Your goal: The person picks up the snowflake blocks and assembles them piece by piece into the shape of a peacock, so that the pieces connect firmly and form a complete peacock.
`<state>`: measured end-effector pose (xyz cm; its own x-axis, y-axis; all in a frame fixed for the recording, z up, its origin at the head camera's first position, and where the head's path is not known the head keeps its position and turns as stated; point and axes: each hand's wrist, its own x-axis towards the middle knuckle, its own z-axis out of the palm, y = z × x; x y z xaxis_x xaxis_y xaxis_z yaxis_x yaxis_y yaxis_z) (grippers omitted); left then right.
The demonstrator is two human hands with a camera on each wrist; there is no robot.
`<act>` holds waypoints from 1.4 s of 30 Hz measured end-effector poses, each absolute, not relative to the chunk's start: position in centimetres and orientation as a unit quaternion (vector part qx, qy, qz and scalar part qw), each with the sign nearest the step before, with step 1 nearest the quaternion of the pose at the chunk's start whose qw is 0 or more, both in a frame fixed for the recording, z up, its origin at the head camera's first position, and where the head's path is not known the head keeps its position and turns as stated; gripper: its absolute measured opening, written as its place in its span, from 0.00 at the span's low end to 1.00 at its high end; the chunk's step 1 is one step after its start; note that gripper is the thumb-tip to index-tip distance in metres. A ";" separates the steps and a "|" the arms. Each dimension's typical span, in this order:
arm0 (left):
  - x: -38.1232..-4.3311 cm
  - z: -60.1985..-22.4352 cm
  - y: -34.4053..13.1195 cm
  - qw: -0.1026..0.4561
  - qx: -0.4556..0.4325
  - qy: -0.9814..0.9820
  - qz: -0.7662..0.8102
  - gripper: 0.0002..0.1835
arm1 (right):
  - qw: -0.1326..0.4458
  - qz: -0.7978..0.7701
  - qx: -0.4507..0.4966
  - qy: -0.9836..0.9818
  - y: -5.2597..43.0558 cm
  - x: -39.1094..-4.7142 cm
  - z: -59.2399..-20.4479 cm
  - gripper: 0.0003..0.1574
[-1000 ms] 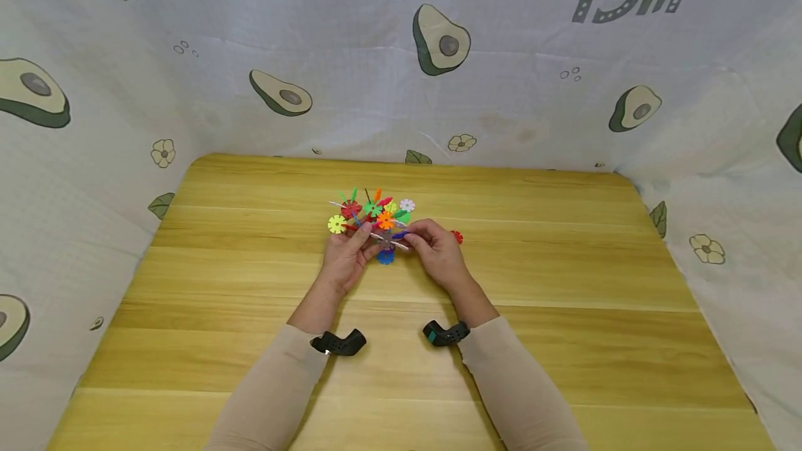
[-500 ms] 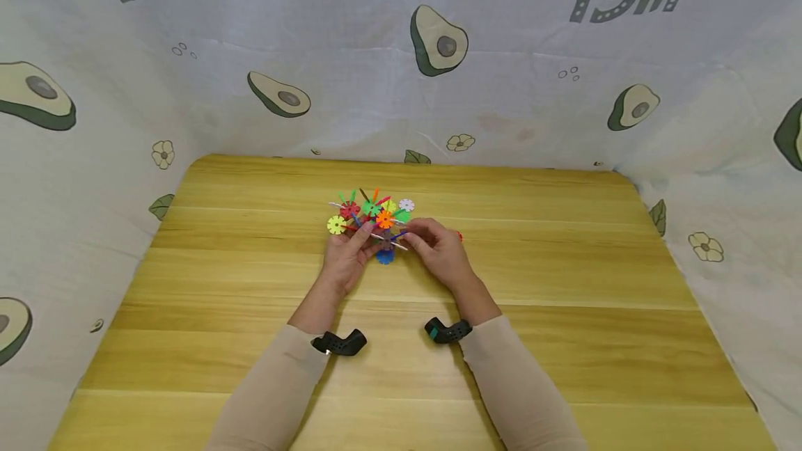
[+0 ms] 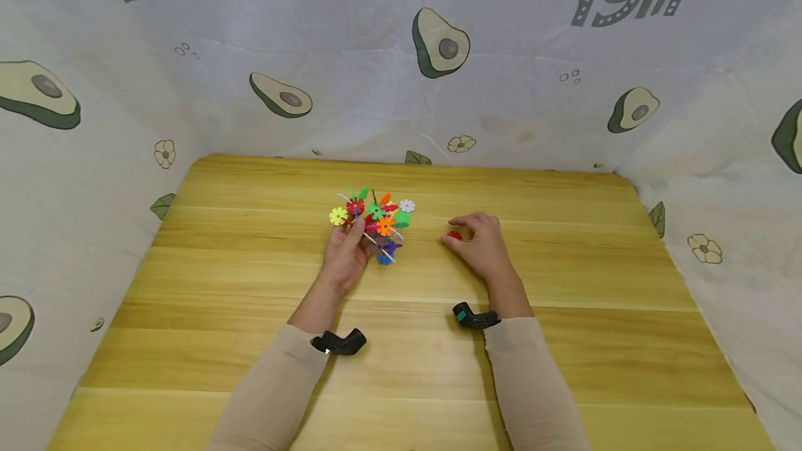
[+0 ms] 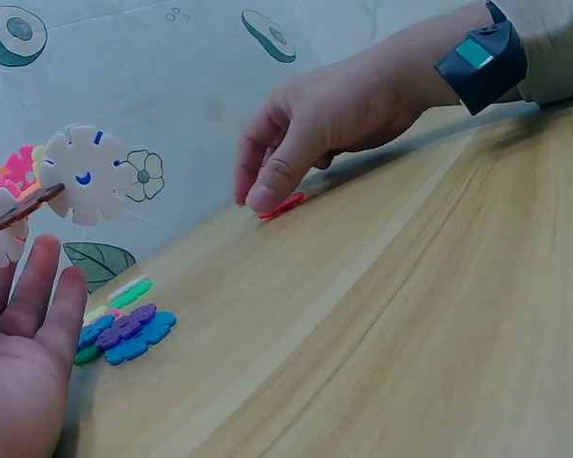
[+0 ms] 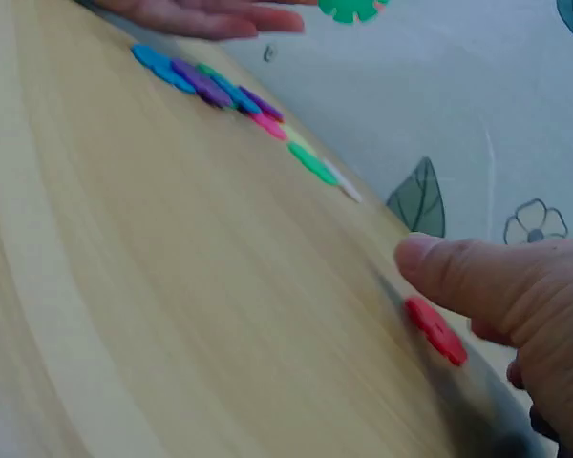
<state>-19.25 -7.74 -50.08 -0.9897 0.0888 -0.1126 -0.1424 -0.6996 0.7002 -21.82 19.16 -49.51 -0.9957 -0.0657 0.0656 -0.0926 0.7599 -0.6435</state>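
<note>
My left hand (image 3: 346, 259) grips a cluster of interlocking snowflake discs (image 3: 376, 211) in many colours, thumb on its near side. In the left wrist view a white disc (image 4: 84, 176) and a brown disc (image 4: 29, 206) of the cluster stand above the raised left fingers (image 4: 33, 296). Over to the right, my right hand (image 3: 485, 246) is low over the table, thumb and fingers spread around a red disc (image 3: 454, 235). That red disc (image 5: 435, 330) lies below the thumb in the right wrist view, with a gap between them.
Loose discs in blue (image 5: 162, 67), purple (image 5: 201, 83), green (image 5: 312, 164) and other colours lie on the wooden table (image 3: 401, 367) below the left hand. A white cloth (image 3: 351, 40) with avocado prints hangs behind and at both sides. Each wrist wears a black band.
My right hand has left the cluster and moved right to the red disc, its fingers spreading. The left hand stays in place, with the cluster turned a little.
</note>
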 end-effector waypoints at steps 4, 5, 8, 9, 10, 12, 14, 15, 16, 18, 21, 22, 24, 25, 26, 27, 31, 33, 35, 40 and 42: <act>-19.1 -50.0 -7.8 0.096 -0.037 0.374 0.922 0.11 | -0.001 0.310 0.010 -0.951 19.8 -21.8 -49.3 0.29; -19.1 -50.0 -7.8 0.106 -0.038 0.372 0.921 0.10 | -0.005 0.306 0.004 -0.952 19.8 -21.8 -49.3 0.30; -18.9 -50.0 -7.8 0.147 -0.023 0.380 0.913 0.12 | -0.011 0.316 -0.006 -0.949 19.9 -21.8 -49.2 0.29; -18.9 -50.0 -7.8 0.164 -0.015 0.388 0.907 0.14 | -0.014 0.325 -0.007 -0.945 19.8 -21.8 -49.3 0.28; -18.8 -50.0 -7.8 0.180 -0.007 0.398 0.899 0.17 | -0.016 0.337 -0.009 -0.941 19.7 -21.8 -49.2 0.27; -18.7 -50.0 -7.9 0.208 0.013 0.428 0.879 0.22 | -0.014 0.361 -0.012 -0.932 19.5 -21.8 -49.3 0.23; -18.6 -50.1 -7.9 0.229 0.025 0.465 0.855 0.26 | -0.009 0.398 -0.014 -0.917 19.1 -21.8 -49.3 0.19; -18.6 -50.1 -7.9 0.236 0.030 0.484 0.842 0.27 | -0.008 0.427 -0.013 -0.904 18.9 -21.7 -49.3 0.18; -18.6 -50.2 -7.9 0.243 0.034 0.499 0.831 0.28 | -0.004 0.457 -0.008 -0.889 18.6 -21.7 -49.3 0.16; -18.5 -50.3 -7.9 0.254 0.044 0.530 0.808 0.24 | -0.007 0.535 0.004 -0.845 18.1 -21.7 -49.4 0.15; -18.4 -50.3 -7.9 0.281 0.060 0.564 0.774 0.26 | -0.019 0.656 0.027 -0.754 17.2 -21.5 -49.4 0.16; -18.4 -50.3 -7.9 0.290 0.065 0.574 0.763 0.27 | -0.022 0.682 0.035 -0.731 16.9 -21.4 -49.4 0.16; -18.2 -50.2 -8.0 0.313 0.077 0.590 0.741 0.32 | -0.029 0.720 0.050 -0.692 16.3 -21.2 -49.4 0.16; -18.2 -50.2 -8.0 0.327 0.081 0.592 0.732 0.35 | -0.031 0.731 0.058 -0.679 16.1 -21.1 -49.4 0.16; -18.1 -50.2 -8.0 0.337 0.084 0.596 0.724 0.37 | -0.036 0.735 0.065 -0.674 15.9 -21.1 -49.5 0.15; -18.0 -50.1 -8.0 0.346 0.085 0.596 0.720 0.38 | -0.042 0.737 0.075 -0.670 15.8 -21.1 -49.6 0.15; -17.8 -50.1 -8.1 0.368 0.092 0.596 0.708 0.37 | -0.063 0.729 0.105 -0.673 15.4 -20.8 -49.9 0.12; -17.7 -50.1 -8.1 0.368 0.092 0.607 0.698 0.38 | -0.068 0.720 0.119 -0.680 15.3 -20.8 -50.1 0.11; -17.7 -50.1 -8.1 0.365 0.097 0.621 0.687 0.38 | -0.073 0.717 0.129 -0.681 15.2 -20.8 -50.2 0.11; -17.7 -50.2 -8.0 0.373 0.098 0.624 0.679 0.40 | -0.076 0.719 0.135 -0.678 15.2 -20.8 -50.3 0.12; -17.7 -50.3 -8.0 0.377 0.093 0.621 0.681 0.41 | -0.076 0.717 0.135 -0.680 15.1 -20.7 -50.2 0.14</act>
<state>-17.74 -8.00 -50.27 -0.6984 0.6290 -0.3414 -0.3985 0.0544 0.9156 -20.74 15.13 -50.24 -0.9522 -0.2920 0.0898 -0.0742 -0.0641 -0.9952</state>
